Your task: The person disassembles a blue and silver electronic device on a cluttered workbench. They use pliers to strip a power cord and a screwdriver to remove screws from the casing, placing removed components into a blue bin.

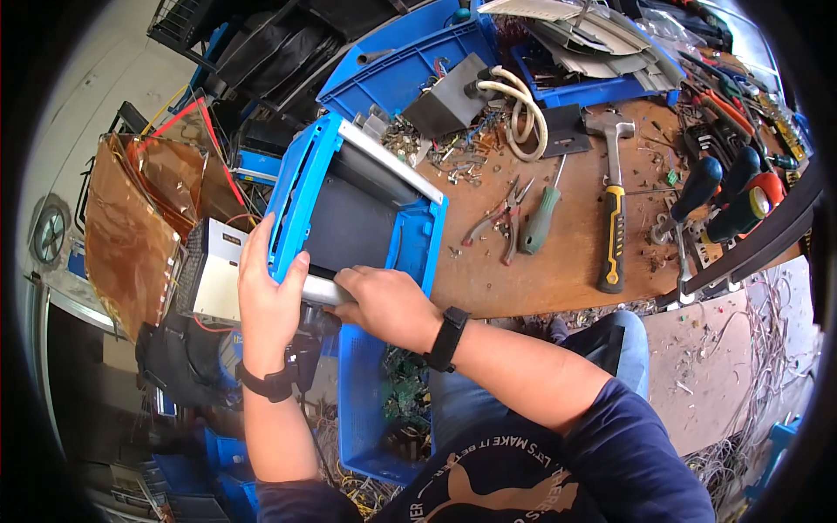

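The brown wooden surface (497, 288) is strewn with scrap and hand tools. The blue case (349, 218), open and dark inside with pale metal edging, is tilted at its left edge and blocks the view of that side. Brown translucent sheets (131, 231) stand beyond that edge, near a white-faced unit (216, 275). Below the near edge sits a blue basket (362, 427) holding green circuit boards (405, 383). A blue bin (414, 65) lies along the far edge; toward the far right corner, pale plates (580, 39) are heaped over another blue container (580, 92). A grey box (445, 98) with a thick white cable (526, 122) rests just in front of the bin. The hammer (614, 213) lies right of the middle, its handle pointing to the near edge; left of it are a green-handled screwdriver (540, 220) and pliers (503, 221), jaws spread. More tools crowd the right edge.

Pale capitals ring a tan shape on the dark shirt (523, 471); the small label on the white-faced unit is too small to read.

The left hand (273, 283) clasps the case's blue wall, fingers straight outside, thumb at the near corner. The right hand (385, 301) is curled, grasping the case's metal bar (323, 290).
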A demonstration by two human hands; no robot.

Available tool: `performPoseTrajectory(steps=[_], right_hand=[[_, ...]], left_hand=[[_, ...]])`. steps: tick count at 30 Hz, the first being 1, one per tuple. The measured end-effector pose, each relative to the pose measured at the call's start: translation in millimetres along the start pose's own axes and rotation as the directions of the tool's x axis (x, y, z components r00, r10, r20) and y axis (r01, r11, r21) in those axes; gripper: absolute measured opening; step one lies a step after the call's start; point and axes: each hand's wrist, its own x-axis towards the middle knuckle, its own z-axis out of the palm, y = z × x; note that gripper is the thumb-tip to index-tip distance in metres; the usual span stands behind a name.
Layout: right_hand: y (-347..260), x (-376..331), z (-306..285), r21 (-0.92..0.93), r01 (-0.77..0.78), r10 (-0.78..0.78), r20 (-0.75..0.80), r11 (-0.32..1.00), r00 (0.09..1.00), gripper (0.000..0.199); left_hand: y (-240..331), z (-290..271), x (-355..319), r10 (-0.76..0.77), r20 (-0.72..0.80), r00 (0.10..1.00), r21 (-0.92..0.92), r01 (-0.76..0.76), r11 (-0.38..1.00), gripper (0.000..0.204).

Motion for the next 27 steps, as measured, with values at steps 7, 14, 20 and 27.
performPoseTrajectory(steps=[7, 14, 20, 27], right_hand=[[0.6, -4.6, 3.4, 0.017, 0.024, -0.024, -0.022, 1.0, 0.999, 0.032], [-8.7, -3.7, 8.9, -0.015, -0.016, 0.016, -0.032, 1.0, 0.999, 0.03], [-13.4, 3.5, 12.3, 0.004, -0.016, 0.016, -0.025, 1.0, 1.0, 0.029], [-18.8, 15.6, 11.3, -0.044, -0.058, 0.059, 0.024, 0.997, 0.998, 0.036]], left_hand=[[-1.2, -2.3, -5.6, 0.046, 0.028, 0.999, -0.012, -0.046, 0.999, 0.057], [-11.4, -10.3, -1.3, 0.065, 0.08, 0.995, -0.047, -0.061, 0.997, 0.058], [-19.0, -14.4, 2.0, 0.023, 0.091, 0.996, -0.079, -0.016, 0.997, 0.058], [-37.8, -19.1, 15.2, -0.018, 0.15, 0.988, -0.147, 0.041, 0.988, 0.057]])
